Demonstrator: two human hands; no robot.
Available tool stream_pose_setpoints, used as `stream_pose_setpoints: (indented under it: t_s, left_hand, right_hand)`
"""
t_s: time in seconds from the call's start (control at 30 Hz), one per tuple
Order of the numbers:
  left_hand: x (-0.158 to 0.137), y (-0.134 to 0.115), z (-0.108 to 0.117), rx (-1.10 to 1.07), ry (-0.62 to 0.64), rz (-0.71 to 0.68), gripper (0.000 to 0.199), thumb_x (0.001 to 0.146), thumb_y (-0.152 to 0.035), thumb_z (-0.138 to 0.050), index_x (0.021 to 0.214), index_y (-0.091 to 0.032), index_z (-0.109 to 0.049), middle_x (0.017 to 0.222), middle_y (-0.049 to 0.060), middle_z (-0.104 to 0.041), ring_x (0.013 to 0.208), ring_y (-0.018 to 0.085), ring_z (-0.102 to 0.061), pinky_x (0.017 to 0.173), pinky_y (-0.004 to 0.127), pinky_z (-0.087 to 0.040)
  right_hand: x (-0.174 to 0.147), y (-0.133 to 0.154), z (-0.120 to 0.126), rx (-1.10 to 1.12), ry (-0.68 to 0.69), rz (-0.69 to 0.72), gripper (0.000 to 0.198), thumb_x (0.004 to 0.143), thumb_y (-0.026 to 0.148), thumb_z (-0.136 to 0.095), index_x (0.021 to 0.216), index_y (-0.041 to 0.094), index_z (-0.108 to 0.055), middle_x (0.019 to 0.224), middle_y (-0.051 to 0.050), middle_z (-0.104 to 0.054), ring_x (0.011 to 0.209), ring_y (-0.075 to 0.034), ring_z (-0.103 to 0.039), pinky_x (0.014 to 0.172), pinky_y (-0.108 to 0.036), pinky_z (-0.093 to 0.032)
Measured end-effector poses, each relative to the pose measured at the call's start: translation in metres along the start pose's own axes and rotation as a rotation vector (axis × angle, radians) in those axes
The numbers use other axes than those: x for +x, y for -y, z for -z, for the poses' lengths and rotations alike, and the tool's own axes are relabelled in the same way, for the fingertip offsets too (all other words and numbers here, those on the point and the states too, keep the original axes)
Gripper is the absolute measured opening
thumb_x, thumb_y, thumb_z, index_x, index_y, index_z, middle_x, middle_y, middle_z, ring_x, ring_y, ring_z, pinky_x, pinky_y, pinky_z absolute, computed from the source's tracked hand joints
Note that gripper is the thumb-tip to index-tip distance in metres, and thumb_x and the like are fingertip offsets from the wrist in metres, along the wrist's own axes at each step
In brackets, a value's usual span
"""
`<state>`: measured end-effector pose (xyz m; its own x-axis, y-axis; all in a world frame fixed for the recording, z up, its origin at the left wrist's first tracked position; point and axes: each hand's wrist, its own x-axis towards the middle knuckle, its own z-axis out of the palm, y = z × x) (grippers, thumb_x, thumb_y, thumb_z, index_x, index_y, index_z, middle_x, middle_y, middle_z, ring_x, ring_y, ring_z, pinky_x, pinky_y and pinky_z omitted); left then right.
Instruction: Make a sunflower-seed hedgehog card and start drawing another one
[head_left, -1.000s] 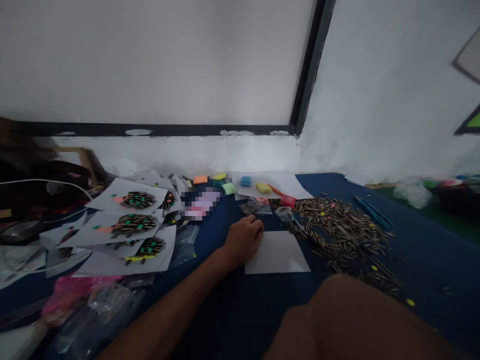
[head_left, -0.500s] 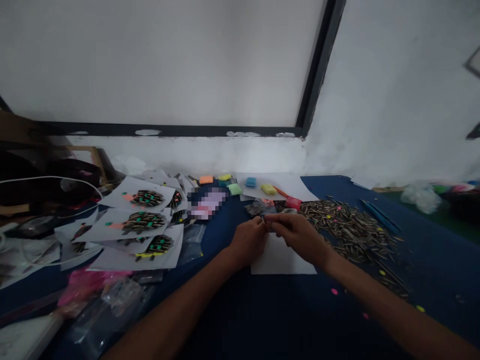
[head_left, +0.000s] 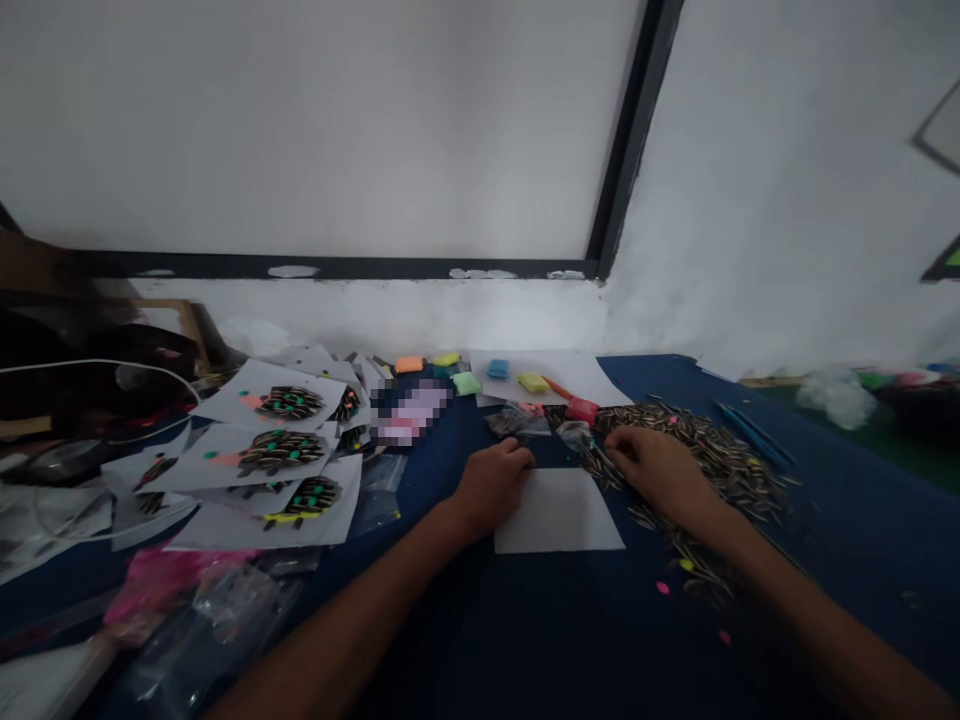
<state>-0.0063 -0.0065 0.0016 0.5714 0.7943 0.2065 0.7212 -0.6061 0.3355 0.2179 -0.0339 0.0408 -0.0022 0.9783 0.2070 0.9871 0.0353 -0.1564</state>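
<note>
The white sheet lies on the blue surface, its upper left by the curled left hand; the right hand bends over striped seeds. Whether either pinches anything, I cannot tell.

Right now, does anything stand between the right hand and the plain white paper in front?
Nothing tall is visible between the right hand and the white paper, only a few striped seeds lying low near the paper's far right corner. A small clear bag sits beyond that corner.
</note>
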Motion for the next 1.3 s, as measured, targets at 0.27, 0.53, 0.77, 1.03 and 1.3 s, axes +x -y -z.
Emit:
stream_pose_setpoints:
  t_s: [0.27, 0.53, 0.77, 1.03, 1.3]
  left_hand:
    - [0.001, 0.007, 0.006, -0.004, -0.059, -0.051, 0.022, 0.089, -0.014, -0.046, 0.09, -0.017, -0.067, 0.093, 0.006, -0.064, 0.092, 0.019, -0.057, 0.084, 0.031, -0.043]
    - [0.001, 0.004, 0.003, -0.09, -0.01, -0.008, 0.017, 0.084, -0.022, -0.053, 0.094, -0.017, -0.066, 0.096, 0.006, -0.064, 0.093, 0.02, -0.059, 0.084, 0.031, -0.044]
    - [0.004, 0.005, 0.003, -0.349, 0.047, 0.047, 0.017, 0.08, -0.019, -0.053, 0.089, -0.016, -0.068, 0.089, 0.004, -0.07, 0.082, 0.017, -0.063, 0.072, 0.025, -0.046]
    - [0.008, 0.012, 0.006, -0.569, 0.083, 0.037, 0.013, 0.075, -0.018, -0.057, 0.079, -0.013, -0.068, 0.077, 0.004, -0.069, 0.074, 0.015, -0.063, 0.068, 0.022, -0.046]
    - [-0.006, 0.009, 0.008, -0.535, 0.088, 0.072, 0.013, 0.074, -0.019, -0.057, 0.08, -0.013, -0.068, 0.078, 0.004, -0.07, 0.074, 0.015, -0.063, 0.068, 0.023, -0.048]
  right_hand:
    - [-0.001, 0.005, -0.007, -0.179, 0.121, -0.05, 0.016, 0.086, 0.023, -0.052, 0.085, 0.017, -0.066, 0.087, -0.011, -0.07, 0.081, -0.023, -0.064, 0.06, -0.027, -0.037]
    - [0.0, 0.005, -0.007, -0.246, 0.174, -0.072, 0.022, 0.088, 0.026, -0.048, 0.088, 0.013, -0.066, 0.091, -0.016, -0.07, 0.087, -0.027, -0.066, 0.068, -0.031, -0.042]
    - [-0.004, 0.002, -0.006, -0.221, 0.156, -0.111, 0.027, 0.089, 0.025, -0.045, 0.083, 0.01, -0.067, 0.084, -0.02, -0.07, 0.081, -0.03, -0.067, 0.064, -0.032, -0.042]
    - [-0.008, 0.005, 0.003, 0.101, 0.086, 0.076, 0.023, 0.086, 0.025, -0.049, 0.097, 0.017, -0.067, 0.089, -0.008, -0.07, 0.078, -0.02, -0.064, 0.065, -0.027, -0.043]
    - [-0.009, 0.008, -0.024, 0.356, 0.162, 0.264, 0.036, 0.079, 0.006, -0.038, 0.096, 0.017, -0.069, 0.081, -0.003, -0.073, 0.076, -0.016, -0.067, 0.071, -0.024, -0.049]
